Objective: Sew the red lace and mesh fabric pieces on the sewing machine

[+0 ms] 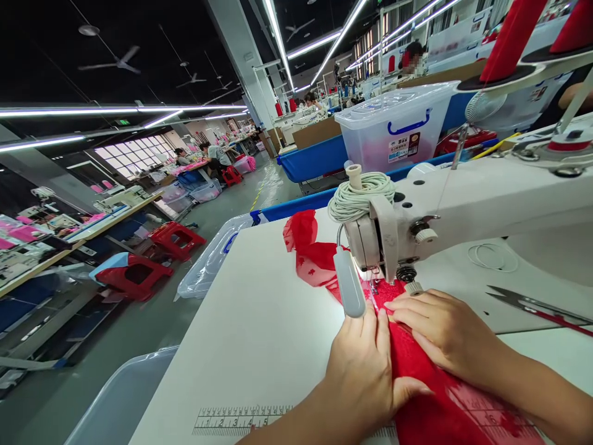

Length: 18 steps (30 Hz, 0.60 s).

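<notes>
Sheer red lace fabric (417, 395) lies across the white sewing table (259, 309) and passes under the presser foot (373, 285) of a white sewing machine (477, 201). My left hand (361, 364) lies on the fabric in front of the needle, fingers stretched forward and thumb spread to the right. Just right of it, my right hand (447, 327) rests on the cloth with its fingers extended toward the needle. A narrow pale strip shows between the fingertips. Behind the foot, more red fabric lies loosely bunched. A small grey lamp (351, 287) partly hides the needle area.
Black-bladed scissors (532, 303) lie on the machine bed at right. Pale green cord (364, 196) is coiled on the machine head. A printed ruler (241, 420) runs along the table's near edge. Clear plastic boxes (393, 127), red stools (134, 275) and people working stand beyond.
</notes>
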Motion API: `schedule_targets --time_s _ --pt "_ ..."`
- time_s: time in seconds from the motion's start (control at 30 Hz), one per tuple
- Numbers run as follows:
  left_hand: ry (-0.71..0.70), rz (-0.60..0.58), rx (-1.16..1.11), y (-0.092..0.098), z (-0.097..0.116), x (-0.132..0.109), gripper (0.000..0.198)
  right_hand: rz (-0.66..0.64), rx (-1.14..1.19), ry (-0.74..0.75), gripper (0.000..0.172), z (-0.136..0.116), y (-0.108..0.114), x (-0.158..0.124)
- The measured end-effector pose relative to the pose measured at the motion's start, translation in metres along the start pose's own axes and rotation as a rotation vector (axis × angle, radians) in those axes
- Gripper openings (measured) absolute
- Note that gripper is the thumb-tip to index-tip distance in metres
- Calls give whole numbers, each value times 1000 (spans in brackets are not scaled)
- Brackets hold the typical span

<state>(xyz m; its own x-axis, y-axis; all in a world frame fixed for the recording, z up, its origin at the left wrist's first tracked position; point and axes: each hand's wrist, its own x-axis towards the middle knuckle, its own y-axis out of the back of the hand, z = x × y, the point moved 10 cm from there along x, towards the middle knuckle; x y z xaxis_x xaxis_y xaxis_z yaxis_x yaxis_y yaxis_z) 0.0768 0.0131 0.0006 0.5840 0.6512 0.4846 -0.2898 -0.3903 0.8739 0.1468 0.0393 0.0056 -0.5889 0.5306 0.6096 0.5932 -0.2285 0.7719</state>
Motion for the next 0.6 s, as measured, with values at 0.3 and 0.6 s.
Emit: schedule_targets --time_s 0.3,0.6 --pt "-7 2 77 -1 1 -2 88 22 -18 7 32 -1 3 2" --pt "-3 44 58 3 0 2 88 41 -37 -2 31 2 2 2"
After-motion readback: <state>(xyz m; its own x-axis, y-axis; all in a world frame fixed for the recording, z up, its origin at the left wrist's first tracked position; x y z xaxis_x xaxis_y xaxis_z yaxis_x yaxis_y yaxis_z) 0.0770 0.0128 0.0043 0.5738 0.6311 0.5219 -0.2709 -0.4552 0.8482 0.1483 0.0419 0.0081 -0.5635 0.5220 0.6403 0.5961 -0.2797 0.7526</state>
